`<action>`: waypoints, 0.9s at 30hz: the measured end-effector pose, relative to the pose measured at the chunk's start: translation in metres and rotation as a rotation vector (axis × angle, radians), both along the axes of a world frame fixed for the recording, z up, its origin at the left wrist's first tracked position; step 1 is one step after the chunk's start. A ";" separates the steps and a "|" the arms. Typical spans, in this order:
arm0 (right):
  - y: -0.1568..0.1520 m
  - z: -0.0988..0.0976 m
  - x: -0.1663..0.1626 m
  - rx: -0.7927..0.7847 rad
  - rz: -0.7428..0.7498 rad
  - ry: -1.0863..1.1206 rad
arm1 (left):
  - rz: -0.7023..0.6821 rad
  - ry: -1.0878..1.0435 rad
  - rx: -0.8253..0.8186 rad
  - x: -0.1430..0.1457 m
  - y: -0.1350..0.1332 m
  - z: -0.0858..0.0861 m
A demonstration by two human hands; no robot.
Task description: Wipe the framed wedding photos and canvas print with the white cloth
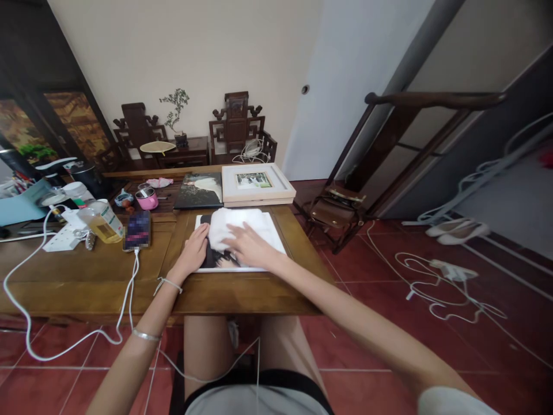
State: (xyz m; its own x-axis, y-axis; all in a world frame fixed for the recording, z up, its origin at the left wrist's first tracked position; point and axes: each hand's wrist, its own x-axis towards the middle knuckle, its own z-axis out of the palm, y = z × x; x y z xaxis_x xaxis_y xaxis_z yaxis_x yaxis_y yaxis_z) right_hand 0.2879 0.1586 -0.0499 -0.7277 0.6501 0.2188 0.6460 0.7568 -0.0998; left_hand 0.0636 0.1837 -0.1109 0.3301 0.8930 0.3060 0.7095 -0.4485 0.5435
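A wooden table [259, 293] fills the foreground as a person seated at 6 o'clock bends to close work with two bare hands, directions taken from the print beneath them. At 2 o'clock, off the table, stands a dark wooden chair [384, 141]. A pale framed picture [254, 181] lies at 12 to 1 o'clock, beside a dark photo panel [196, 193] at 11. In the middle, near the table's front edge, a white-edged print [225, 264] lies flat, partly covered by a bunched white cloth [237, 216]. The right hand [249, 245] rests on the cloth, fingers spread, pinching nothing visible; the left hand [197, 248] touches the print's edge at 9 o'clock, fingers close together, though whether the thumb pinches the edge cannot be told. At 9 o'clock, well apart, lie a bottle [106, 222] of yellowish liquid and, nearer, a phone [137, 230] on its cable.

The work appears midway: the cloth is in place on the print, not taken off, and the print's lower strip lies bare. How much of its surface has been attended to does not show. No cloth or hand is on the framed picture or dark panel; whether either is finished cannot be judged.
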 end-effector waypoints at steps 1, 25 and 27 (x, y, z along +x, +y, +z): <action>-0.017 0.000 0.002 -0.007 0.058 0.007 | -0.003 -0.002 0.001 0.000 0.000 0.000; -0.035 0.007 -0.021 -0.114 0.185 0.022 | 0.192 -0.470 0.062 0.012 -0.017 0.033; -0.049 0.007 -0.007 -0.146 0.296 0.047 | 0.185 -0.432 0.059 0.012 -0.018 0.034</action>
State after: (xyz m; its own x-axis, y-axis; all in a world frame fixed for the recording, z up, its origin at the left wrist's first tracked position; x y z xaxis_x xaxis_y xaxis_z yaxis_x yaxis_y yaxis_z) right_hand 0.2807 0.1098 -0.0426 -0.8810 0.4389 0.1767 0.3924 0.8865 -0.2453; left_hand 0.0760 0.1659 -0.0771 -0.0018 0.9016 0.4326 0.4954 -0.3749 0.7836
